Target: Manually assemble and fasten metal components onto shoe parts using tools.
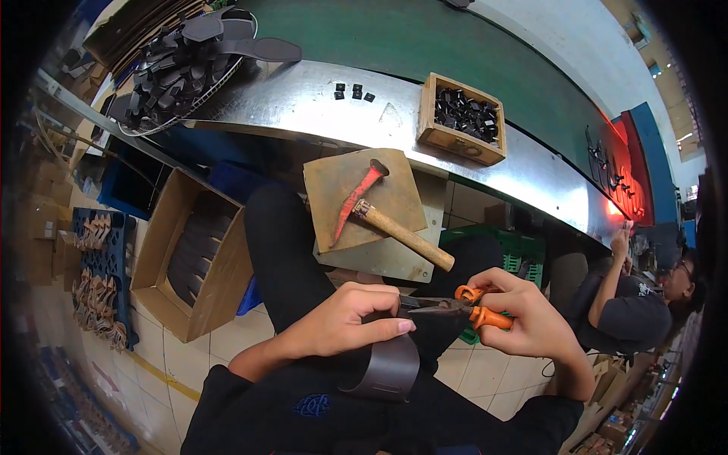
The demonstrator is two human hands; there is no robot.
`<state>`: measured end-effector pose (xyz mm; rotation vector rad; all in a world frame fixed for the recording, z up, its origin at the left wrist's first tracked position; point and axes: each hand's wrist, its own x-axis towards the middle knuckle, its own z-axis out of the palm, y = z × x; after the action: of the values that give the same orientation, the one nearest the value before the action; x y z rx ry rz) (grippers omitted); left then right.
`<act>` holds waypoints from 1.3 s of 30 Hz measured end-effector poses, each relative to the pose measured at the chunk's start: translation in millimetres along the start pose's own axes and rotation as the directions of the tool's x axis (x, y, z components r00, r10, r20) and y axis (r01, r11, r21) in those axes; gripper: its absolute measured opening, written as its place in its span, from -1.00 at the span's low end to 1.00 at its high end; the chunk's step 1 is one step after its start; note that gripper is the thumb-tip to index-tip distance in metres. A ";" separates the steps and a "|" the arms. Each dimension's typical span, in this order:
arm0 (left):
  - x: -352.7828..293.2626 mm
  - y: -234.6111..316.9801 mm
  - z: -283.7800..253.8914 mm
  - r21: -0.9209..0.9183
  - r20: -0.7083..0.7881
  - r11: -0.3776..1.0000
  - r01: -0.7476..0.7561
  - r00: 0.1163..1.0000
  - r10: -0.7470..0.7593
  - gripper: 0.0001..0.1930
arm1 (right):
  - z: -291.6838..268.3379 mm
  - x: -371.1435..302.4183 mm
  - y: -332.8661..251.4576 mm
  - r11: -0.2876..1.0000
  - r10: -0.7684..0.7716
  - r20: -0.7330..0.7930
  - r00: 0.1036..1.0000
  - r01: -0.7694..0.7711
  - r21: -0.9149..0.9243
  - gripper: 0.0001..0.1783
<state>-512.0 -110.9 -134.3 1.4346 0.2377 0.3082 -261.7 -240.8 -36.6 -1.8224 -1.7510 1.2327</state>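
Observation:
My left hand [343, 322] pinches a curved dark brown strap [390, 370] between thumb and fingers; the strap's wide part hangs below the thumb. In my right hand [535, 318] are pliers with orange handles [493, 318], gripped around both handles. Their metal jaws point left and reach the strap's upper end by my left fingertips. Whether the jaws touch or bite the strap, I cannot tell. Just beyond my hands, a hammer [402, 233] with a red head and wooden handle lies on a worn square board [322, 182].
A wooden box [462, 152] of small black pieces stands on the metal-edged bench [296, 95], beside several loose black squares [356, 92]. Dark straps [182, 64] fill a wire basket at far left. A cardboard box [189, 258] stands left; a co-worker [629, 311] sits right.

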 end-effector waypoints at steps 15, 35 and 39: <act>-2.9 -3.6 -1.3 -0.010 0.010 1.000 0.011 1.000 -0.011 -0.60 | 2.6 0.9 -4.2 1.000 0.028 0.007 1.000 -0.028 -0.002 -0.74; -8.0 0.4 -1.4 0.006 0.011 1.000 0.018 1.000 -0.018 -0.63 | 5.3 -0.4 -6.0 0.999 0.019 -0.003 1.000 -0.019 0.048 -0.75; -8.0 0.0 -1.5 0.006 0.015 1.000 0.013 1.000 -0.013 -0.64 | 8.1 0.7 -9.0 0.996 0.065 -0.013 0.998 -0.064 0.059 -0.74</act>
<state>-520.0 -112.3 -134.7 1.4405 0.2365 0.2862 -273.7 -241.0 -34.8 -1.8634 -1.6425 1.2780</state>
